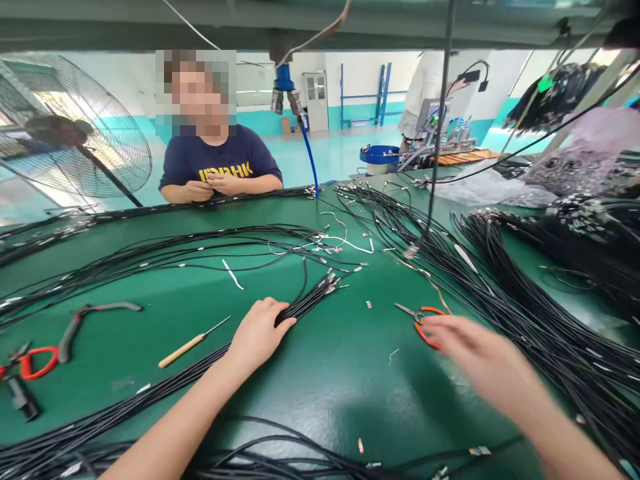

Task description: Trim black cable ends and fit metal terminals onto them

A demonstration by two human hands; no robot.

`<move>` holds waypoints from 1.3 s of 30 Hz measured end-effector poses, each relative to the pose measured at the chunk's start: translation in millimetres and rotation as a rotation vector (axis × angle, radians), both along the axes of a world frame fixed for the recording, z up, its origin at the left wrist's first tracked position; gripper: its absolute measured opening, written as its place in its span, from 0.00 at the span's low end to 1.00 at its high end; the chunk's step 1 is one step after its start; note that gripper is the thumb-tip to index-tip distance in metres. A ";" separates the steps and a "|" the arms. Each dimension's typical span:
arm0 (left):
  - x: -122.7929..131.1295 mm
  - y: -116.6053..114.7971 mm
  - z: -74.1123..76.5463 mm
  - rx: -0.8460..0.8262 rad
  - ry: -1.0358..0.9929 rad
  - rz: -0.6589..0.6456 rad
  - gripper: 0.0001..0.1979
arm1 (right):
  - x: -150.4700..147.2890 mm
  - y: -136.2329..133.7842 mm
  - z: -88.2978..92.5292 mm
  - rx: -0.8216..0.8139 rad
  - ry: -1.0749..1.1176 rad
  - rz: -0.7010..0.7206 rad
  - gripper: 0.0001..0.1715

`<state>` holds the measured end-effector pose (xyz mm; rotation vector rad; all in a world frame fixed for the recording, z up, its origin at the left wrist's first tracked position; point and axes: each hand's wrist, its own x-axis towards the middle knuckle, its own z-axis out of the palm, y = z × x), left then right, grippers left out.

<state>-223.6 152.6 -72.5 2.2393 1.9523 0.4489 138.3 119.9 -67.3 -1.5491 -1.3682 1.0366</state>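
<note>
My left hand (263, 328) is closed around a bundle of thin black cables (313, 298). The cables' metal-tipped ends point away to the upper right, and their length trails back under my left forearm. Small scissors (417, 315) with orange handles lie to the right, blades pointing left. My right hand (465, 347) is at their handles, its fingers smeared by motion. Whether it grips the scissors I cannot tell. Left of my left hand lies a wooden-handled pick (183, 350) with a thin metal shaft.
Pliers (75, 327) and red-handled cutters (39, 362) lie at the left of the green table (320, 400). More cable bundles (400, 220) spread across the back and right. A blue hose (310, 157) hangs down. A co-worker (220, 160) sits opposite, hands together.
</note>
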 end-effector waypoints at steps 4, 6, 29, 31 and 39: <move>7.2 -16.0 0.9 -0.054 -0.065 -0.047 0.09 | -95.3 44.5 -12.4 -0.222 0.138 0.316 0.21; 6.4 -22.5 1.0 -0.052 -0.124 0.004 0.10 | -113.8 63.4 -18.1 -0.235 0.163 0.326 0.22; -1.0 -12.6 -19.8 -0.025 -0.207 0.067 0.14 | -112.1 67.9 -43.5 0.071 -0.085 0.359 0.07; -1.5 -12.6 -20.6 -0.023 -0.210 0.063 0.14 | -112.8 67.3 -43.4 0.026 -0.040 0.341 0.06; -4.4 -13.1 -21.6 -0.028 -0.209 0.063 0.15 | -110.3 66.8 -34.4 -0.103 0.105 0.345 0.09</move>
